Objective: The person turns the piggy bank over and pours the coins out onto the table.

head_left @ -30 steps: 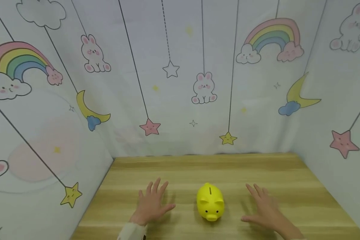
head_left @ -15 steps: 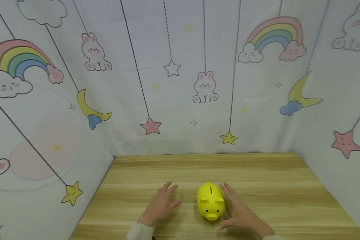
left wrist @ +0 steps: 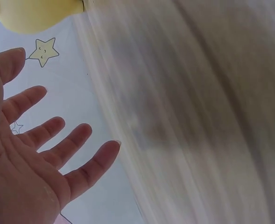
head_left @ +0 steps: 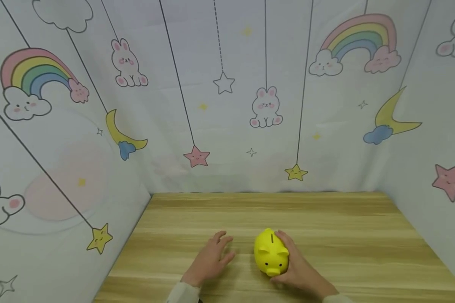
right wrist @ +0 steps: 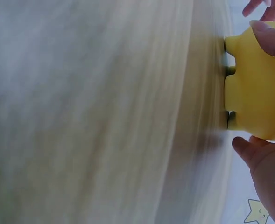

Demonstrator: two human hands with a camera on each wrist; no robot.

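Observation:
A yellow piggy bank (head_left: 270, 251) stands on its short legs on the wooden table, its snout toward me and the coin slot on top. My right hand (head_left: 302, 269) grips its right side, thumb near the front and fingers toward the back. From the right wrist view, the thumb and fingers hold the yellow body (right wrist: 261, 84) from opposite ends, its feet at the tabletop. My left hand (head_left: 209, 259) hovers left of the bank, apart from it. Its fingers are spread and relaxed, and the left wrist view shows the bare palm (left wrist: 25, 182).
The wood-grain table (head_left: 197, 210) extends around both hands. Behind it hangs a pale back wall (head_left: 231, 176) printed with rabbits, stars and rainbows. Similar walls rise at the left (head_left: 60, 252) and right (head_left: 432, 219) edges.
Both hands have come inward from wide apart. The right hand has reached the piggy bank and taken hold of its side. The left hand has moved closer to it. The head view has shifted slightly.

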